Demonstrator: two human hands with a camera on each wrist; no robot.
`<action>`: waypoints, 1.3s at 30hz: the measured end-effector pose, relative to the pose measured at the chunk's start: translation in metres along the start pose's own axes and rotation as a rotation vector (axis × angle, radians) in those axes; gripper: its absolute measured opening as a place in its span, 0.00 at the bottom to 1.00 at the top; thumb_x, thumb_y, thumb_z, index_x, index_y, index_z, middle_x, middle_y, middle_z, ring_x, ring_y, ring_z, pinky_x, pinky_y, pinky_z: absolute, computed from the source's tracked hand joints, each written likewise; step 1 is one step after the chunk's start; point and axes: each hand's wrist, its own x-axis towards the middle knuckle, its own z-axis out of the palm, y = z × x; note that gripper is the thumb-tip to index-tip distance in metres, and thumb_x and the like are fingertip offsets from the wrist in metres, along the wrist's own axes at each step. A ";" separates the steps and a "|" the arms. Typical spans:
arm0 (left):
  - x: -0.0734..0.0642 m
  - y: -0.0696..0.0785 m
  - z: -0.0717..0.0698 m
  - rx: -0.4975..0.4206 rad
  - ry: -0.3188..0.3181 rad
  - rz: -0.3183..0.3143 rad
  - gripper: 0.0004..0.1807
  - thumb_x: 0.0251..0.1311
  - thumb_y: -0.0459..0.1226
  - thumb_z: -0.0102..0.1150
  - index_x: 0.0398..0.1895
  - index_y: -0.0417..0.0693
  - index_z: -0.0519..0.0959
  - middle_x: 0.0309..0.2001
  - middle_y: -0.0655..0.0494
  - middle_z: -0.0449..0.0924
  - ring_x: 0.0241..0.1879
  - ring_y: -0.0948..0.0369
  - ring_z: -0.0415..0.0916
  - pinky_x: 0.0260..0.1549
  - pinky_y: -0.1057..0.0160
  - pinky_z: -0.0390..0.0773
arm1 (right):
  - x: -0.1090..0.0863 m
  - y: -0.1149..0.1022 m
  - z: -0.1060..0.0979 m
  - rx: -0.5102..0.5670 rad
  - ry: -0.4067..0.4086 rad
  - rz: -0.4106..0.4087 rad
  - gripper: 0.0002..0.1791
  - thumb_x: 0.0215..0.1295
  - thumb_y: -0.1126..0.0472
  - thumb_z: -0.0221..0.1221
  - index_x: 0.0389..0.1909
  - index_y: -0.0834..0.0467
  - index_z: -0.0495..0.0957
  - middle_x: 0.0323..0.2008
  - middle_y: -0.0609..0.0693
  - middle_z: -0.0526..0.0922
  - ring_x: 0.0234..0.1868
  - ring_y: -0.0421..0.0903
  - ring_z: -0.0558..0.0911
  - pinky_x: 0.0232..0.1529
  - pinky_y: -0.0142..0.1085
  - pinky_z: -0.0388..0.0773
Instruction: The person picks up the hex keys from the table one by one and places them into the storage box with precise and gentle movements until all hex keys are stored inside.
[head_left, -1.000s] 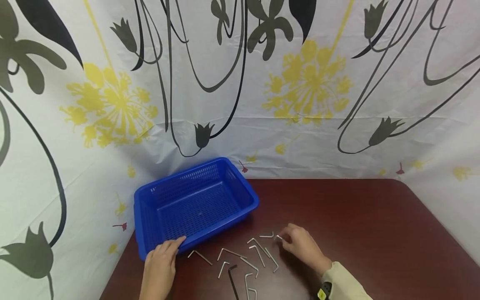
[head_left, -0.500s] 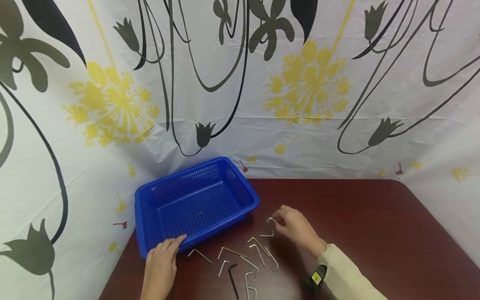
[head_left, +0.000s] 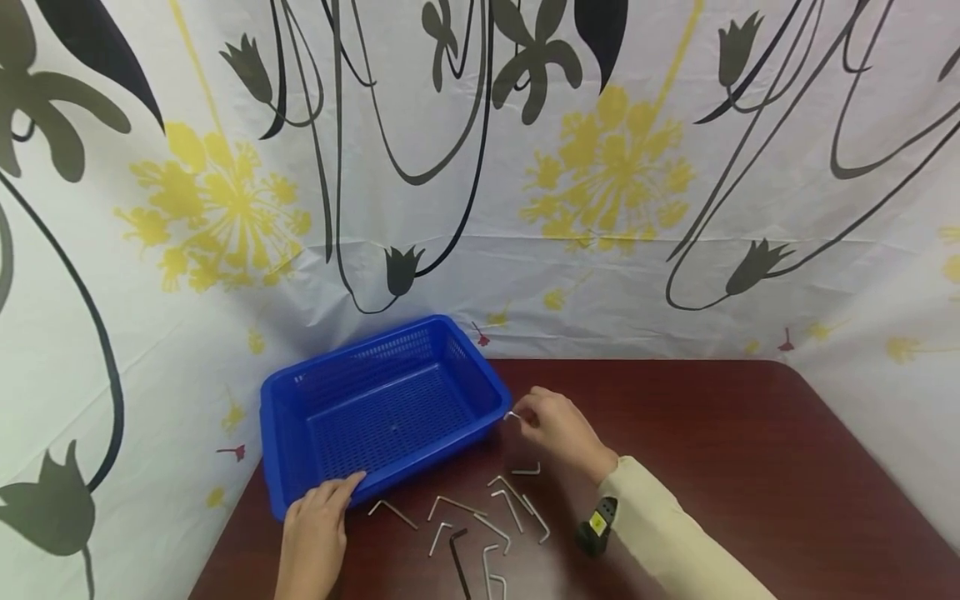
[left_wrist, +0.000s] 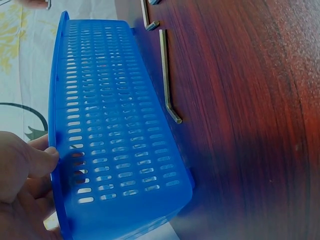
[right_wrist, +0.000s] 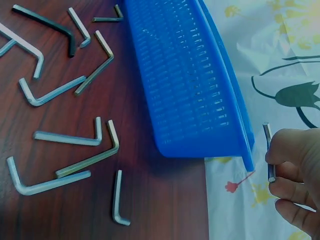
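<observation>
My left hand (head_left: 313,533) grips the near left rim of a blue plastic basket (head_left: 420,461), thumb outside and fingers over the edge, as the left wrist view shows. My right hand (head_left: 558,429) pinches a small silver hex key (right_wrist: 267,132) between thumb and fingers, raised beside the basket's right corner. Part of that key is hidden by the fingers. Several more hex keys lie loose on the table, among them a black one (right_wrist: 47,25), a short silver one (right_wrist: 117,200) and a brassy one (left_wrist: 166,75) close to the basket's side.
The dark red wooden table (head_left: 675,433) extends to the right of the basket. Behind it hangs a white cloth (head_left: 600,292) with flower prints. A dark watch-like band (head_left: 597,525) sits around the right sleeve (head_left: 667,525).
My right hand has lifted the small hex key from beside the other keys and carried it up and leftward to the basket's corner. The left hand has kept its grip on the rim.
</observation>
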 end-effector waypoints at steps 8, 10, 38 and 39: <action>0.000 -0.001 0.000 0.009 -0.014 -0.011 0.22 0.45 0.24 0.62 0.45 0.51 0.81 0.35 0.55 0.79 0.34 0.54 0.76 0.35 0.48 0.71 | 0.022 -0.003 0.008 -0.016 -0.020 0.006 0.06 0.46 0.69 0.62 0.28 0.59 0.82 0.23 0.42 0.71 0.25 0.37 0.70 0.26 0.30 0.70; 0.000 -0.001 0.000 0.007 -0.022 -0.018 0.22 0.45 0.24 0.62 0.45 0.51 0.81 0.35 0.55 0.79 0.35 0.54 0.76 0.36 0.48 0.71 | 0.027 -0.003 0.009 -0.022 -0.037 0.006 0.06 0.47 0.68 0.62 0.28 0.58 0.82 0.23 0.42 0.71 0.25 0.37 0.70 0.26 0.30 0.70; 0.004 0.000 0.001 0.047 -0.053 -0.014 0.24 0.41 0.21 0.62 0.44 0.49 0.80 0.35 0.53 0.79 0.34 0.52 0.76 0.33 0.49 0.72 | 0.092 -0.007 0.031 -0.030 -0.186 0.042 0.06 0.50 0.66 0.62 0.31 0.59 0.82 0.26 0.48 0.77 0.28 0.42 0.74 0.29 0.33 0.72; 0.004 -0.001 0.001 0.046 -0.045 -0.009 0.24 0.41 0.21 0.62 0.44 0.49 0.81 0.34 0.53 0.79 0.34 0.52 0.76 0.33 0.49 0.72 | 0.093 -0.006 0.031 -0.024 -0.194 0.051 0.06 0.50 0.66 0.62 0.31 0.59 0.82 0.27 0.48 0.78 0.29 0.42 0.75 0.29 0.33 0.73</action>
